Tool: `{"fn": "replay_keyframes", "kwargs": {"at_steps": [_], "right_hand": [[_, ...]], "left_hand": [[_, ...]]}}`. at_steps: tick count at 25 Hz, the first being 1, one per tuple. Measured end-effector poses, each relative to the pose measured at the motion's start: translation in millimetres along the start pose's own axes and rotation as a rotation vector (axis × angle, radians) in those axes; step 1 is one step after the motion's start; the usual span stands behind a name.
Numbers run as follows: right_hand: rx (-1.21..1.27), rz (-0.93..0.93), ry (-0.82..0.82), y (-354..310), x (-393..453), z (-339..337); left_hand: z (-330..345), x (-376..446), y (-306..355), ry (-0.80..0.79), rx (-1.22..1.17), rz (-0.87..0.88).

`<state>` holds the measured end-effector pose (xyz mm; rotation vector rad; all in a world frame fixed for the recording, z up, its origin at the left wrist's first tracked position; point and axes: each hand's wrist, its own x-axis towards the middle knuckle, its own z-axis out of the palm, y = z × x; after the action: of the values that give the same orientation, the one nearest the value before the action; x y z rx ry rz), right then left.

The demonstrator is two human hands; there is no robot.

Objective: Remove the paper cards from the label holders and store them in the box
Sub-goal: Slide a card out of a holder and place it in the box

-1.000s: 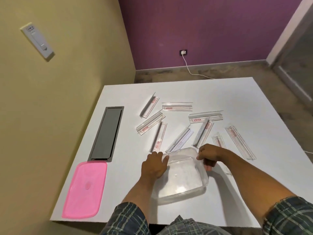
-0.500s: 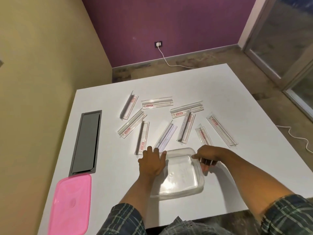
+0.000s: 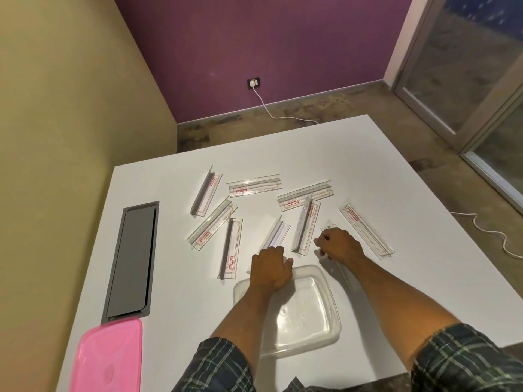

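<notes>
the box (image 3: 308,312) is sitting empty; the right hand (image 3: 338,244) is pinching a label holder (image 3: 328,226), the left hand (image 3: 270,267) is lying flat beside it, cards all remaining.

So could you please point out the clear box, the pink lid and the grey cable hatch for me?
clear box (image 3: 317,315), head view, bare middle of its floor.
pink lid (image 3: 110,360), head view, centre of its top face.
grey cable hatch (image 3: 131,258), head view, middle of its flat cover.
</notes>
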<state>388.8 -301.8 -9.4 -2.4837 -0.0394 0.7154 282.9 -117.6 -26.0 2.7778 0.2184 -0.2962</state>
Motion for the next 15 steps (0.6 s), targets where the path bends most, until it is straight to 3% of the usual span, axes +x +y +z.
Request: {"fn": "replay_keyframes", "kwargs": {"at_steps": [6,15], "right_hand": [[0.174,0.065,-0.016,-17,52,-3],[0.092,0.192,0.183,-42,105,6]], "left_hand": [[6,47,12,-0.298,-0.069,-0.118],[14,77,21,-0.332,-0.219,-0.078]]}}
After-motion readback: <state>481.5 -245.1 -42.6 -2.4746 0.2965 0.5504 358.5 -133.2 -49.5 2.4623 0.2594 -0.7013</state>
